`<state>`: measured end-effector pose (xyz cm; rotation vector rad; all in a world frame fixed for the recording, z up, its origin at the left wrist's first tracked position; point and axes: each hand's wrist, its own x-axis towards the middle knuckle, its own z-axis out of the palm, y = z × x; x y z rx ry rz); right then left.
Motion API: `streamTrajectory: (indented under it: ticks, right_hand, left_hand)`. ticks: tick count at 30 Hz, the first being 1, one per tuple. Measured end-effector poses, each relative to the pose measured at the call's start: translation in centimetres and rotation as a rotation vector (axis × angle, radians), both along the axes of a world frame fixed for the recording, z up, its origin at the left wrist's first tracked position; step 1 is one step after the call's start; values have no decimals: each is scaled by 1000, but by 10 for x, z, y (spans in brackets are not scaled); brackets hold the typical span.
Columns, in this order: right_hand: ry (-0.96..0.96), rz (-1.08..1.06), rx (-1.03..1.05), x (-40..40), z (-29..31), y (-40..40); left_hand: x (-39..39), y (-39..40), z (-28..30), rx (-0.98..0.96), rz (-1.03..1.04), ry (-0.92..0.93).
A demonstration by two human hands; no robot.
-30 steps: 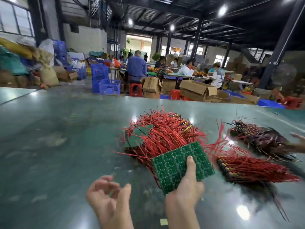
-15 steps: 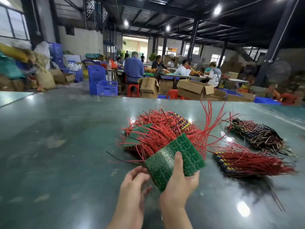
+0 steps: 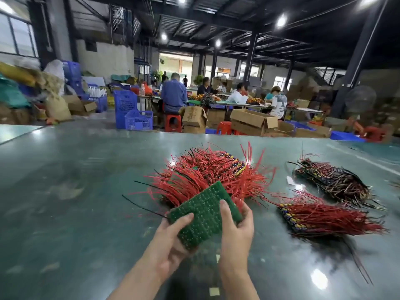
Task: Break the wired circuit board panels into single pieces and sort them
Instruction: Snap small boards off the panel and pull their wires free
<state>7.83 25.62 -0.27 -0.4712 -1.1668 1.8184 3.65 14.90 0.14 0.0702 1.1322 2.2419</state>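
Above a green worktable, left hand and right hand both grip a green circuit board panel, its red wires apparently trailing behind.

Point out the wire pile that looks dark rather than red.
The far-right pile: its wires are mostly black and brown, while the other two piles are bright red.

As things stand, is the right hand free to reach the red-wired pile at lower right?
Probably not yet: the right hand grips the green panel. The table toward that pile looks unobstructed.
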Motion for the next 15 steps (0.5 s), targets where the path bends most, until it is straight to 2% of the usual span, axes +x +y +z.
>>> streamTrajectory:
  ticks: [2, 6, 11, 15]
  right_hand:
    - [-40, 88, 75, 4, 4, 18]
    - [-220, 297, 247, 4, 12, 41]
    - [-274, 421, 323, -4, 8, 49]
    - [-343, 506, 434, -8, -1, 47]
  left_hand:
    - [-8, 0, -4, -23, 82, 47]
    - [-17, 1, -10, -46, 97, 154]
    - [-23, 3, -17, -234, 102, 469]
    - [-30, 4, -30, -235, 176, 569]
